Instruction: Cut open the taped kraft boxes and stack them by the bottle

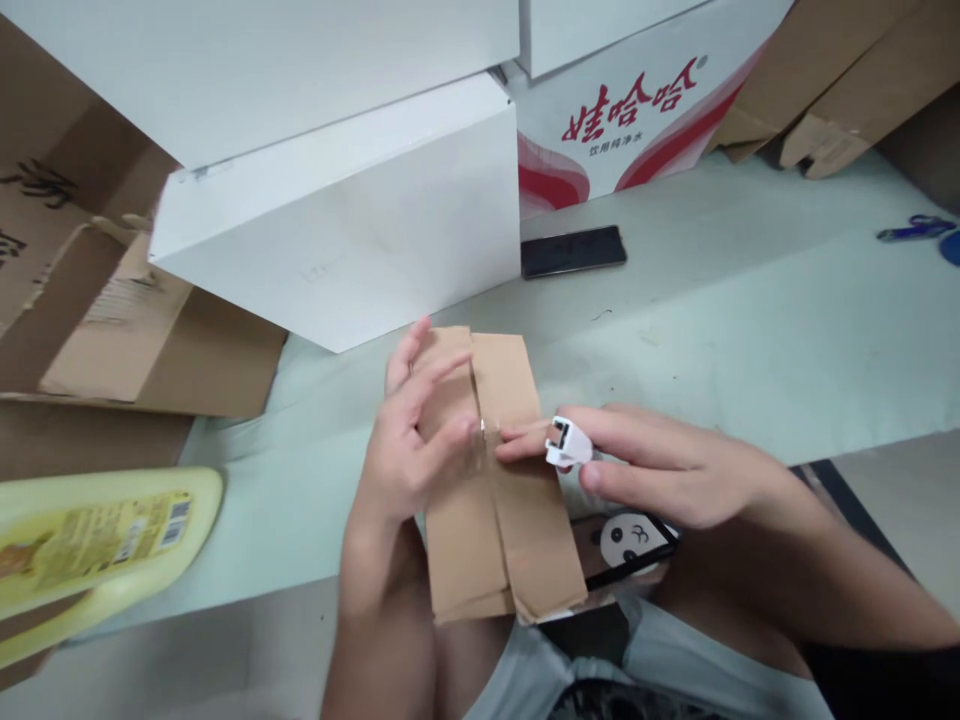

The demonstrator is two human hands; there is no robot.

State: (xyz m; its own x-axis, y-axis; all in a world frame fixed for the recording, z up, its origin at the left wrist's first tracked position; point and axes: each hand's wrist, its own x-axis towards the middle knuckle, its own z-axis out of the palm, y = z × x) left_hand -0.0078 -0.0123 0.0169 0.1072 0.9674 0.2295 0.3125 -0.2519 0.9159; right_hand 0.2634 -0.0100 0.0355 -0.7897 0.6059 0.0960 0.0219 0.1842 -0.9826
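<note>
A small brown cardboard box (487, 480) with its two flaps closed lies at the near edge of the pale table (750, 330). My left hand (409, 450) presses on the left flap, fingers spread toward the centre seam. My right hand (660, 465) holds a small white tape dispenser (568, 442) against the right flap, its index finger stretched toward the seam. Clear tape seems to lie over the seam between both hands, though it is hard to make out.
A large white box (337, 220) stands just behind the cardboard box. A black phone (574, 250) lies beyond, by a red-and-white printed carton (637, 110). Brown cartons (112, 320) sit left, a yellow bottle (90, 545) near left, a panda phone case (634, 540) under my right wrist.
</note>
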